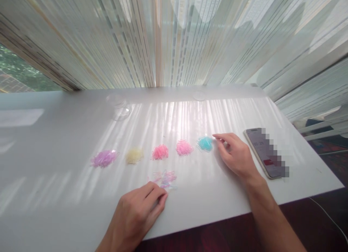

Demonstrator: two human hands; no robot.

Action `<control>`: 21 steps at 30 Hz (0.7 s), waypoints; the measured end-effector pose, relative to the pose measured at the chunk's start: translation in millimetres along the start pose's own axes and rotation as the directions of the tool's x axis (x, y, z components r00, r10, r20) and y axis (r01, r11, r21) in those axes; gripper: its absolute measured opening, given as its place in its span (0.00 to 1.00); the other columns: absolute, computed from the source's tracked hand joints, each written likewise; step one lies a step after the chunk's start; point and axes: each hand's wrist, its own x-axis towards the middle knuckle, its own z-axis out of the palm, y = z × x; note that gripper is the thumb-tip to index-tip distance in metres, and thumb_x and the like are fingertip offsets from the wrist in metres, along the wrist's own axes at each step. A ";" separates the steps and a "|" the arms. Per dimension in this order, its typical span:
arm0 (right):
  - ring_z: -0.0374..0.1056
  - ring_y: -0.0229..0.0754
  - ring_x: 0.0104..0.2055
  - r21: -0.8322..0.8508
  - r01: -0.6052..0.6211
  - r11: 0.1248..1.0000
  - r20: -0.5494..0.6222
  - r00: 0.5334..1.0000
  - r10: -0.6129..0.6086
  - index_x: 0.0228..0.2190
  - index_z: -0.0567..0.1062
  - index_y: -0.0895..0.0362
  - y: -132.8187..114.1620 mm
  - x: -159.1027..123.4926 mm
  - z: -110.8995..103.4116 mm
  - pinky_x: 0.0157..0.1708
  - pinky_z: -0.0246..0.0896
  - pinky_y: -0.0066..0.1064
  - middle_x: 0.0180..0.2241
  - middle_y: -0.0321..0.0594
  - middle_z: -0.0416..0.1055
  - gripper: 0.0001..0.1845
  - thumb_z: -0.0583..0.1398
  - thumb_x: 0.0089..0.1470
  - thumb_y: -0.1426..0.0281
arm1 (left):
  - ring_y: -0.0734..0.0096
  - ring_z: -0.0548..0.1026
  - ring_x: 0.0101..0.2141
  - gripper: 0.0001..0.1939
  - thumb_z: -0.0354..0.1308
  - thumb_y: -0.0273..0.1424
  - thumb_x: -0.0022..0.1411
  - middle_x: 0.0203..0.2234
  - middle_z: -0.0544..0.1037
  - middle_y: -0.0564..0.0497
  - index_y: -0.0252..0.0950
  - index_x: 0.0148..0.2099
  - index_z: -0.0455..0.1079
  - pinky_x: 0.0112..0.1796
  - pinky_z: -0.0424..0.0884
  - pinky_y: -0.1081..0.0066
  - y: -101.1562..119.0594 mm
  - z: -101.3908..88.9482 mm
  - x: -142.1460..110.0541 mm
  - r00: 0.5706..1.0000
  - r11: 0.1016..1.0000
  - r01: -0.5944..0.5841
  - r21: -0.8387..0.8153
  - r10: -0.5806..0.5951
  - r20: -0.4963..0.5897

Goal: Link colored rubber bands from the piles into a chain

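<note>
A small mixed-colour pile of tiny, thin, translucent pieces point(168, 177) lies on the white table. My left hand point(143, 205) rests at its near edge, fingers curled and pressed together; whether anything is between them is hidden. My right hand point(235, 152) is just right of a turquoise pile point(205, 143), its index finger stretched out and thumb apart, with nothing visible held. Further left in a row are a light pink pile point(184, 147), a coral pink pile point(160, 152), a yellow pile point(134, 155) and a purple pile point(104, 158). The pieces are too small to name surely.
A clear jar point(119, 108) lies toward the back of the table point(67, 205), and a clear round lid point(199, 96) is at the back middle. A phone point(265, 154) lies right of my right hand. Vertical string curtains point(163, 38) hang behind the table's far edge.
</note>
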 end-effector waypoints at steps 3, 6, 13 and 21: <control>0.74 0.44 0.38 0.000 0.058 0.998 -0.064 0.996 -0.058 0.44 0.80 0.55 -19.2 -6.0 -3.4 0.19 0.64 0.28 0.39 0.44 0.79 0.10 0.59 0.64 0.72 | 0.74 0.77 0.26 0.08 0.54 0.24 0.72 0.28 0.78 0.55 0.38 0.39 0.71 0.32 0.71 0.75 0.4 0.4 2.1 0.999 0.996 0.018 -0.082 -0.020 -0.033; 0.74 0.44 0.39 0.090 0.174 0.981 -0.047 0.984 -0.171 0.43 0.78 0.55 -52.6 -21.4 0.3 0.31 0.72 0.32 0.38 0.43 0.78 0.09 0.60 0.64 0.76 | 0.76 0.74 0.26 0.06 0.56 0.23 0.70 0.28 0.77 0.55 0.38 0.39 0.70 0.29 0.69 0.77 -0.6 -1.4 4.0 0.994 0.978 0.082 -0.193 -0.094 -0.056; 0.75 0.41 0.41 0.492 0.173 0.853 0.107 0.961 -0.257 0.49 0.76 0.56 -117.2 -58.5 35.1 0.41 0.74 0.32 0.39 0.42 0.78 0.12 0.62 0.63 0.76 | 0.76 0.70 0.27 0.05 0.57 0.26 0.71 0.31 0.73 0.56 0.40 0.40 0.68 0.30 0.68 0.77 -3.7 -6.4 4.5 0.973 0.904 0.191 -0.382 -0.225 -0.048; 0.75 0.38 0.37 0.591 0.073 0.804 0.145 0.970 -0.195 0.41 0.79 0.54 -122.3 -58.0 42.5 0.38 0.72 0.29 0.35 0.37 0.80 0.06 0.63 0.63 0.76 | 0.77 0.75 0.30 0.05 0.54 0.27 0.73 0.36 0.79 0.55 0.41 0.46 0.69 0.32 0.70 0.77 -3.4 -3.9 2.1 0.973 0.859 0.220 -0.462 -0.230 0.036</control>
